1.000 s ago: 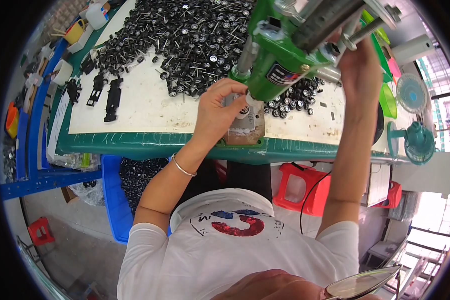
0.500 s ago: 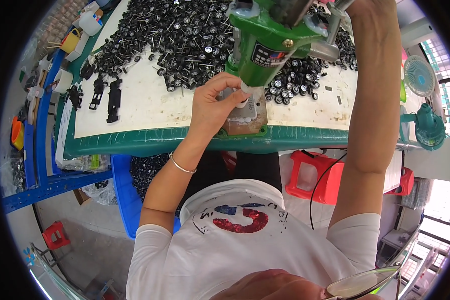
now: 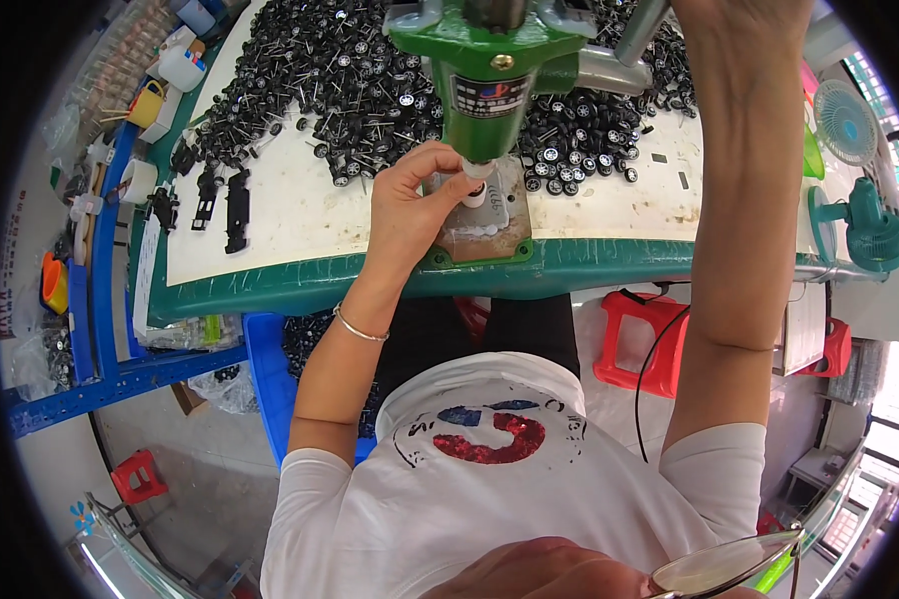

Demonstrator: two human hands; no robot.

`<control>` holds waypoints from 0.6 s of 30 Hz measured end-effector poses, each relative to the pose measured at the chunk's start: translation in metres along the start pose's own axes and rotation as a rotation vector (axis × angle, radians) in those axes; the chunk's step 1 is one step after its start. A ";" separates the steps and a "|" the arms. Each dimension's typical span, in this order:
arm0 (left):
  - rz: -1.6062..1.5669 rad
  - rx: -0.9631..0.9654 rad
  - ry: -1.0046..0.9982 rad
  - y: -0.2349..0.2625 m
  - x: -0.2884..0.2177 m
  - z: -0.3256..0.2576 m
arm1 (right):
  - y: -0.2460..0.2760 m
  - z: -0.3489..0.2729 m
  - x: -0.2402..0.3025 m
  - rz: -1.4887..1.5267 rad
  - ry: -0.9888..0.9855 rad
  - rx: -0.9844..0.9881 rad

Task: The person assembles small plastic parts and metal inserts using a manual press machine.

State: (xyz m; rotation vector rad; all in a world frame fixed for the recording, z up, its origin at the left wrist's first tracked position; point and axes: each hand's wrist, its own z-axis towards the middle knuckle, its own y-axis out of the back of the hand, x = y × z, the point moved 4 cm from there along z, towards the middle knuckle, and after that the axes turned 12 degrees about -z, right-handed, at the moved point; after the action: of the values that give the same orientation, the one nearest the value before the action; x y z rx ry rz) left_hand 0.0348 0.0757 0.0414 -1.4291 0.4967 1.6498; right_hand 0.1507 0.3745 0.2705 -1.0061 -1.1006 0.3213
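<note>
Under the green bench press, my left hand pinches thumb and forefinger together beside the press's white tip. What lies between those fingertips is too small and covered to make out. A short white post with a dark ring stands just below, on the press's metal base plate. My right hand is raised at the upper edge, close to the press's lever; its fingers are cut off from view.
Black toy wheels on axles lie heaped across the white-topped table, with loose wheels right of the press. Black chassis pieces lie at left. A blue bin and red stool stand below; teal fans at right.
The whole view has shifted, so the press and table sit differently in the picture. My left hand keeps its pinch by the press tip, and my right arm stays raised.
</note>
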 end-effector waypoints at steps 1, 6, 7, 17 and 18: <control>0.040 0.007 -0.003 -0.001 -0.001 0.000 | -0.007 -0.007 -0.011 -0.048 0.070 0.004; 0.065 0.006 -0.024 0.001 -0.001 -0.003 | -0.029 -0.035 -0.053 -0.271 0.384 0.037; 0.059 0.002 -0.019 0.002 -0.001 -0.003 | -0.028 -0.042 -0.054 -0.319 0.450 0.039; 0.147 -0.033 -0.040 0.001 0.002 -0.013 | -0.082 -0.131 -0.115 -0.823 1.081 0.059; 0.286 -0.109 -0.054 -0.004 0.000 -0.006 | -0.083 -0.132 -0.116 -0.874 1.123 0.060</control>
State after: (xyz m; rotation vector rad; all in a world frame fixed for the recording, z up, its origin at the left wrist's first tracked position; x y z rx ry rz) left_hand 0.0412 0.0736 0.0407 -1.4388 0.6102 1.9630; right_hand 0.1896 0.1842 0.2575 -0.4182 -0.3837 -0.8368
